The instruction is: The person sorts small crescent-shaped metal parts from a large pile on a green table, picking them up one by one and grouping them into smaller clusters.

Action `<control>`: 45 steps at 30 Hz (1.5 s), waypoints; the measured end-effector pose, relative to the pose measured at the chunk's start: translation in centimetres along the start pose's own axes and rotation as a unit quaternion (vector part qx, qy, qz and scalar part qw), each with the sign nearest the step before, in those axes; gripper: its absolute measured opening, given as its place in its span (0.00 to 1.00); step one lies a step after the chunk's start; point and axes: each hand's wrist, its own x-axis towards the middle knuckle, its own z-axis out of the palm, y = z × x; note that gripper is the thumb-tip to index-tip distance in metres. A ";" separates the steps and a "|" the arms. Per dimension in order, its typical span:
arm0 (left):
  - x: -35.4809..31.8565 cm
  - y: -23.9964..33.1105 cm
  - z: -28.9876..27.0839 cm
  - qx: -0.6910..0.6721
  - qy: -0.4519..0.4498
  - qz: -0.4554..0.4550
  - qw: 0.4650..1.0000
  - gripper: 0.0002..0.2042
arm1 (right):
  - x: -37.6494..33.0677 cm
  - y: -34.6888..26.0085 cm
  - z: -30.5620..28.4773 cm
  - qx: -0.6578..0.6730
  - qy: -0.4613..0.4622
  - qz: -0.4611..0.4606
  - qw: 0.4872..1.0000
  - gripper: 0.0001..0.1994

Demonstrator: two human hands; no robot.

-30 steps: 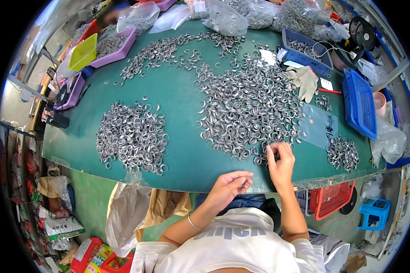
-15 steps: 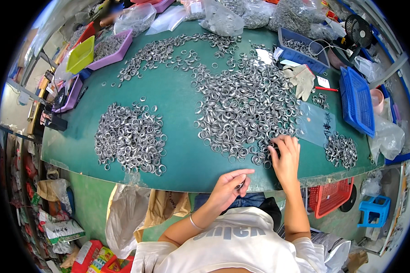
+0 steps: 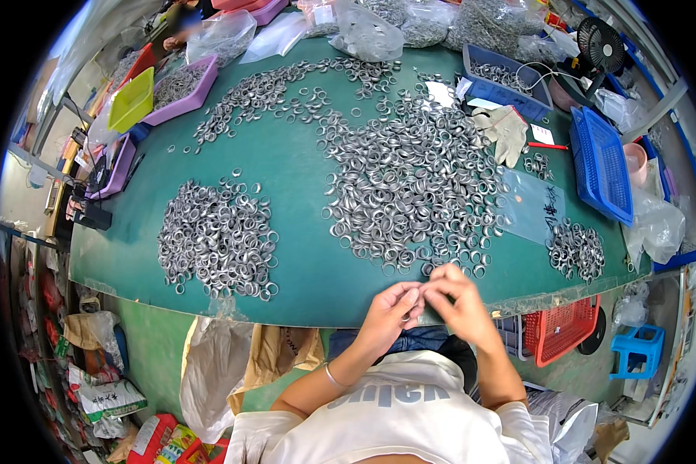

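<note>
My left hand (image 3: 393, 311) is closed over the near table edge, with the grey glint of a metal ring (image 3: 407, 318) among its curled fingers. My right hand (image 3: 460, 305) meets it from the right, fingers pinched against the left fingertips; whatever lies between them is too small and blurred to make out. Just beyond both hands spreads a large heap of grey metal rings (image 3: 410, 182) on the green table (image 3: 301, 255). A second pile of rings (image 3: 218, 236) lies to the left, and a smaller pile (image 3: 576, 251) to the right.
Blue baskets (image 3: 600, 166) stand at the right edge, near a glove (image 3: 504, 133) and a clear plastic bag (image 3: 532, 203). A blue bin (image 3: 509, 83), a purple tray (image 3: 182, 91) and bagged rings (image 3: 371, 35) line the back. Another person's hand (image 3: 172, 42) shows at far left.
My right hand has come back from the near edge of the large heap to my left hand, and their fingertips now meet. My left index finger, stretched out before, is now bent in.
</note>
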 end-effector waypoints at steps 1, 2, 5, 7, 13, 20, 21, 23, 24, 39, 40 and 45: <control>0.2 -0.3 -1.0 0.001 -0.013 -0.005 1.000 0.12 | 0.8 0.0 -0.5 -0.019 0.058 -0.009 0.998 0.05; 0.2 -0.4 -1.6 0.002 -0.025 -0.009 1.000 0.11 | 1.8 -0.1 -1.0 -0.037 0.115 -0.018 0.993 0.06; -0.1 0.2 -1.9 -0.038 -0.057 -0.047 0.997 0.12 | 3.8 1.4 -1.5 -0.261 0.168 -0.064 0.948 0.07; -0.2 0.4 -1.9 -0.038 -0.064 -0.048 0.996 0.12 | 4.2 2.0 -1.3 -0.351 0.154 -0.077 0.920 0.06; -0.4 0.3 -1.3 -0.024 -0.018 -0.017 0.999 0.15 | 3.2 2.5 -0.5 -0.294 0.214 -0.136 0.922 0.06; -0.1 0.9 -0.1 -0.038 -0.012 0.059 0.997 0.15 | 0.5 -0.8 -0.1 -0.238 0.175 -0.248 0.923 0.12; -0.2 1.0 0.1 -0.030 -0.014 0.066 0.997 0.14 | 0.4 -0.8 -0.1 -0.228 0.180 -0.260 0.921 0.13; -0.4 1.2 0.5 -0.026 -0.012 0.074 0.997 0.13 | 0.1 -1.1 -0.2 -0.227 0.180 -0.267 0.919 0.12; -0.6 1.3 0.7 -0.028 -0.009 0.075 0.997 0.13 | 0.0 -1.4 -0.2 -0.226 0.180 -0.270 0.918 0.12; -2.1 2.2 1.8 -0.057 -0.067 0.052 0.995 0.09 | -1.1 -4.1 -1.2 -0.286 0.184 -0.290 0.895 0.10; -2.2 2.2 1.8 -0.063 -0.072 0.049 0.994 0.09 | -1.2 -4.3 -1.2 -0.293 0.183 -0.288 0.893 0.10; -2.5 2.4 1.8 -0.049 -0.085 0.040 0.994 0.10 | -1.5 -5.1 -1.7 -0.325 0.174 -0.290 0.883 0.10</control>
